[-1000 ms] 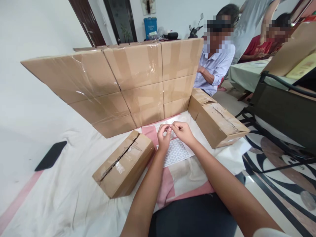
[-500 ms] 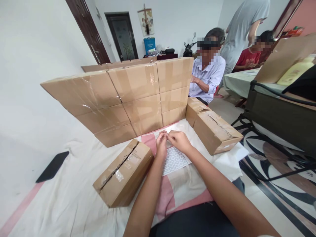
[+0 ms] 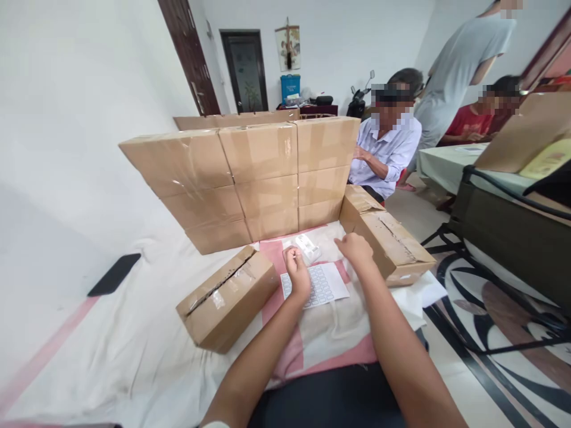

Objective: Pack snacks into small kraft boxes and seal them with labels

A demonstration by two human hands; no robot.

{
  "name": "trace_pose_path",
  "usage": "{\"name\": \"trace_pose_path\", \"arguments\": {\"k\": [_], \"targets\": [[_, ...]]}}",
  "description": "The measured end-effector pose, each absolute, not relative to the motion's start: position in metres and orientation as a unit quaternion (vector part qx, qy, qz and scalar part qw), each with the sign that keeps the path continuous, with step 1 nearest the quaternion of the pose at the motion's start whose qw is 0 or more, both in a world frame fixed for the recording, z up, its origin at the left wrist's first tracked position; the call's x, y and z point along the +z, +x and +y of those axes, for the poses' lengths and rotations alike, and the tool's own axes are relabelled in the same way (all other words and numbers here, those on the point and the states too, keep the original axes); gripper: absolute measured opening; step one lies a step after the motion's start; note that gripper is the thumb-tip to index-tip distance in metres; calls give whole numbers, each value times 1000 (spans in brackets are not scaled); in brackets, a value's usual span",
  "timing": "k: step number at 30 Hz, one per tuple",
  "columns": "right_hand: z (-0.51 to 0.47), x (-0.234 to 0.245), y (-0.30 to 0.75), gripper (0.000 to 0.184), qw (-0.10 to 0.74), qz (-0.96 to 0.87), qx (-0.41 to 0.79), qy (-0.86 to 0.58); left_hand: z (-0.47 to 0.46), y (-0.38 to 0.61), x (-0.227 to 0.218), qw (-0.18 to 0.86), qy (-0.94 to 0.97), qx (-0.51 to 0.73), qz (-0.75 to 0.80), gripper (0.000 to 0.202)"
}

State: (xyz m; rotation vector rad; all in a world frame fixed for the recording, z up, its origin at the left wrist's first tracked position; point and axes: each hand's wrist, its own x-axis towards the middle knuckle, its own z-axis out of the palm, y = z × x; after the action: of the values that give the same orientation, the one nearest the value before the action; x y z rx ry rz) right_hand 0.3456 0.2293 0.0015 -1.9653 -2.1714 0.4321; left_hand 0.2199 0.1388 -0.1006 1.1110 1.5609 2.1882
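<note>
My left hand (image 3: 298,276) is closed above the left part of a white sheet (image 3: 331,286) printed with rows of small blue-outlined boxes. Something tiny and pale shows at its fingertips, too small to name. To the right, my right hand (image 3: 357,248) is held apart from it, thumb and fingers pinched together near the inner side of a cardboard box (image 3: 397,241); whatever lies in the pinch, if anything, cannot be made out. Between the hands and a little farther off lies a small clear packet with a white printed label (image 3: 307,246).
A wall of taped cardboard boxes (image 3: 267,190) stands across the far side. Another carton (image 3: 227,300) sits at left, beyond it a black flat object (image 3: 115,274). Cloth (image 3: 151,356) covers the surface. A person in a pale shirt (image 3: 388,148) sits behind the boxes; two others are farther right.
My hands were together above the sheet; they have parted, the right one moving right. The labelled packet behind them now shows. The whole view has shifted slightly.
</note>
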Motion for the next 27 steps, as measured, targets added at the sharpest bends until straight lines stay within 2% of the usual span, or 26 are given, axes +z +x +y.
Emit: {"name": "trace_pose_path", "arguments": {"k": [3, 5, 7, 10, 12, 17, 20, 27], "targets": [[228, -2, 342, 36, 205, -774, 184, -571, 90, 221, -88, 112, 447, 724, 513, 30], [214, -9, 320, 36, 297, -803, 254, -449, 49, 216, -81, 109, 502, 697, 501, 25], [192, -18, 290, 44, 349, -824, 325, -305, 8, 204, -75, 70, 556, 666, 493, 16], [158, -30, 248, 64, 329, -853, 383, -132, -44, 176, -65, -1, 594, 623, 508, 11], [140, -37, 231, 68, 292, -865, 402, -75, -70, 154, -56, -34, 594, 604, 531, 10], [115, -39, 228, 78, 281, -887, 361, -69, -105, 108, -27, -63, 553, 557, 616, 2], [105, -34, 234, 90, 266, -905, 323, -79, -110, 88, -7, -20, 511, 548, 662, 11], [92, -34, 234, 62, 238, -916, 302, -114, -120, 52, 20, 55, 423, 565, 706, 23]]}}
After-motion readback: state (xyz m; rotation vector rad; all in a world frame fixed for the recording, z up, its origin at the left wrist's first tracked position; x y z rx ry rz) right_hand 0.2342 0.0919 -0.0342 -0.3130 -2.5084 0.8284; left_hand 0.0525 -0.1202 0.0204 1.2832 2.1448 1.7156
